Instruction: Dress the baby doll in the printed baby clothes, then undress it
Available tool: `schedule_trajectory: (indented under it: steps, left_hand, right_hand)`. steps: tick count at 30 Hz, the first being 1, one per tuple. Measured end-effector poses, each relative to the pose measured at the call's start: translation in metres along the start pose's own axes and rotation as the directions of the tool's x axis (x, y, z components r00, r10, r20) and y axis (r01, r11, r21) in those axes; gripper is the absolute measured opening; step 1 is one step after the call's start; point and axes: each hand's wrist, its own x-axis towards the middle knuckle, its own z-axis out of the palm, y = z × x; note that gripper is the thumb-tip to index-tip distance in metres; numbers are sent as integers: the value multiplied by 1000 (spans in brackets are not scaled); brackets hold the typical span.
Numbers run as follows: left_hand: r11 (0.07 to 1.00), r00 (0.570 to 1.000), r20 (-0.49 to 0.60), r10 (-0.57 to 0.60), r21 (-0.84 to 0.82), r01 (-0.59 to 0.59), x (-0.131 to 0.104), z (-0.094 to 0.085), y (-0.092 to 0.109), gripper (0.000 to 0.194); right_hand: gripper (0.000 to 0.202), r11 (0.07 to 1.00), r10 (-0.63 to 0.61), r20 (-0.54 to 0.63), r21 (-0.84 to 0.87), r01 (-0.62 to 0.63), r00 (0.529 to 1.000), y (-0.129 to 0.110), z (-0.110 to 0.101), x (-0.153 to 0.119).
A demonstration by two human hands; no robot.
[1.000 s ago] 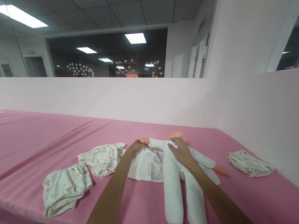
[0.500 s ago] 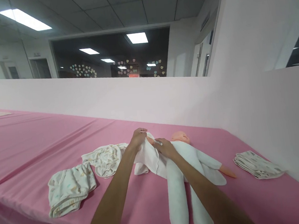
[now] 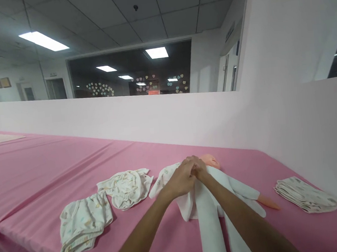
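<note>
Doll [image 3: 208, 212], long axis pointing away; left hand [image 3: 184, 179] and right hand [image 3: 199, 167] meet at its shoulder, fingers curled, what they grasp hidden.

Left hand [image 3: 182, 179] and right hand [image 3: 200, 168] together, touching, over the upper part of a white shirt [image 3: 186, 205], next to the head end of a doll [image 3: 208, 218]. Fingers bunched, apparently on cloth; overlap hides the exact grip. Doll white-bodied, lying on a pink sheet [image 3: 54, 162], head toward the white wall [image 3: 125, 116], one arm out to the right. Left side: crumpled garment [image 3: 127, 190]; nearer, folded garment [image 3: 86, 218]. Far right: folded cloth [image 3: 306, 195] near the wall.
</note>
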Motion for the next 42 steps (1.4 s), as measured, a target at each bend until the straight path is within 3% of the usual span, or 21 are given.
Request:
schedule_trajectory:
  steps: [3, 6, 12, 15, 17, 19, 22, 25, 27, 29, 32, 36, 39, 42]
  left_hand:
    - [962, 998, 58, -33, 272, 16, -23, 9, -9, 53]
    - [922, 991, 125, -39, 387, -13, -41, 23, -23, 59]
    - [965, 965, 246, -89, 261, 22, -55, 41, -36, 53]
    - [982, 969, 230, -90, 185, 48, -54, 39, -35, 47]
    - [979, 980, 170, -105, 192, 72, -49, 36, -35, 44]
    - [970, 987, 114, -115, 227, 87, -40, 33, -32, 40]
    - [961, 990, 108, -85, 271, 53, -19, 36, -18, 35]
    - [939, 986, 167, 14, 336, -71, 11, 54, 3, 34]
    - [888, 962, 255, 95, 416, -197, 36, 75, 18, 35]
    - [823, 923, 360, 133, 479, -305, 63, 101, 28, 36]
    - [768, 873, 475, 113, 516, -380, 99, 143, 33, 38]
    - [692, 832, 554, 25, 591, -415, 128, 188, 23, 51]
    - [637, 823, 567, -36, 647, -419, 136, 203, 15, 48]
    - [598, 821, 568, -66, 681, -423, 140, 203, 11, 45]
  right_hand:
    - [20, 995, 6, 4, -96, -5, 1000, 9, -10, 6]
    - [17, 988, 24, 19, -154, -20, 1000, 14, -11, 8]
    - [17, 988, 15, 46, -153, -8, 999, 12, 4, -2]
    - [24, 996, -29, -4, -82, 29, 1000, 17, 3, -17]
    - [29, 999, -41, -61, -27, 39, 997, 33, -5, -35]
    - [30, 1000, -2, -117, 20, 5, 993, 60, -15, -61]
    - [27, 987, 155, -135, 59, -148, 979, 114, -29, -114]
    - [24, 951, 306, -80, 69, -301, 948, 159, -32, -171]
    - [22, 942, 323, -13, 100, -321, 946, 175, -25, -203]
    - [22, 957, 254, 24, 137, -255, 967, 179, -14, -224]
    - [17, 975, 140, -21, 177, -135, 990, 170, 3, -236]
    - [27, 971, 167, -39, 182, -158, 985, 147, 18, -228]
    - [19, 974, 193, -32, 130, -187, 981, 136, 22, -216]
    - [21, 976, 205, -53, 80, -201, 977, 130, 23, -207]
